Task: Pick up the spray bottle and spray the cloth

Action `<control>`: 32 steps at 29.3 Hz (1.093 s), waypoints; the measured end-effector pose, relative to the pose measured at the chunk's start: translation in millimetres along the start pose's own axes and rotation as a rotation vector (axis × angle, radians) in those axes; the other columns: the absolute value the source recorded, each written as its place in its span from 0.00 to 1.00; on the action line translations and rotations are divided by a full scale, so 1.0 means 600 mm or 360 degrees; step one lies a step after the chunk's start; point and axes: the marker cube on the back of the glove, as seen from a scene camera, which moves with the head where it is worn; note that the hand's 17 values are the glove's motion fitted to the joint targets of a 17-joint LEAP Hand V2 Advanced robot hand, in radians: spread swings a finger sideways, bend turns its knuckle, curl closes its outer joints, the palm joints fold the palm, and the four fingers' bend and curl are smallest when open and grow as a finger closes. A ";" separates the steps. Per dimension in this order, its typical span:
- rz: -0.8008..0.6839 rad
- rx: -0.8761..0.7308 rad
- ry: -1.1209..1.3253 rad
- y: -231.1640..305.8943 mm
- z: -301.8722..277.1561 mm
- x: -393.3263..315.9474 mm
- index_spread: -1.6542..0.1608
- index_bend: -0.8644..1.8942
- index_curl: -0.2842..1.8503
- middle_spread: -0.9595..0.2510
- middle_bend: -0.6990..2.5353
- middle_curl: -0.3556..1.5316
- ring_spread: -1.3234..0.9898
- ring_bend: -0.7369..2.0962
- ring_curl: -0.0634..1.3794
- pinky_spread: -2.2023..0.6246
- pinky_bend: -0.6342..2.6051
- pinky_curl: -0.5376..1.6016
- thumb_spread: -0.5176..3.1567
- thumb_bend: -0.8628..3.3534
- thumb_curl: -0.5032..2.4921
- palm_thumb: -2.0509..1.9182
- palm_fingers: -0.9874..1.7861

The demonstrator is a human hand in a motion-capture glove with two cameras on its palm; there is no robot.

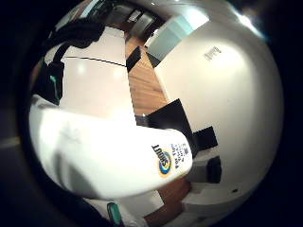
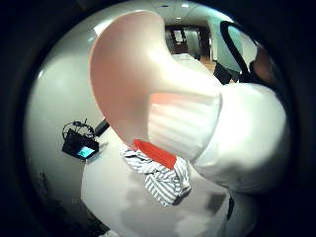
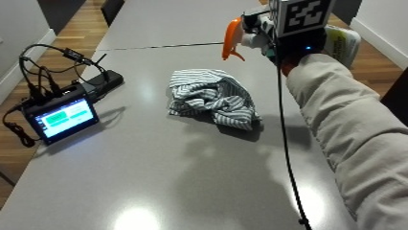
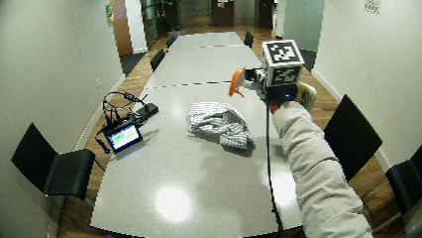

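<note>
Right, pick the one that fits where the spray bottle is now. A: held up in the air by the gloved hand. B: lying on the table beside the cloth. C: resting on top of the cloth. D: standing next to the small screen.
A: the right hand holds the spray bottle above the table, its orange nozzle pointing over the striped cloth.

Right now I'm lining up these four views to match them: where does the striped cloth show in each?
Outside view: striped cloth crumpled mid-table, below the bottle's orange nozzle.
Wide outside view: cloth mid-table, right of the small screen.
Thumb side palm view: cloth on the table under the spray bottle.
Little finger side palm view: not visible.
Shared landmark: the spray bottle.
</note>
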 end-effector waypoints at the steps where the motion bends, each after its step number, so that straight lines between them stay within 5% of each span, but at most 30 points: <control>1: -0.0034 0.0003 0.0032 -0.003 -0.006 -0.013 0.77 0.38 0.40 0.69 0.32 0.48 0.50 0.41 0.40 0.70 0.29 0.47 0.22 0.20 0.39 0.82 0.76; 22: -0.0168 -0.0059 0.0206 -0.015 -0.019 -0.058 0.76 0.38 0.40 0.69 0.32 0.50 0.49 0.40 0.42 0.70 0.28 0.48 0.21 0.20 0.40 0.82 0.76; 26: -0.0025 -0.0019 -0.0172 -0.010 -0.019 -0.047 0.76 0.37 0.40 0.68 0.32 0.50 0.49 0.40 0.42 0.69 0.29 0.48 0.22 0.19 0.40 0.81 0.76; 32: 0.0333 -0.0032 -0.1485 -0.012 -0.062 -0.061 0.76 0.35 0.38 0.69 0.30 0.49 0.50 0.40 0.42 0.70 0.29 0.49 0.27 0.20 0.40 0.81 0.70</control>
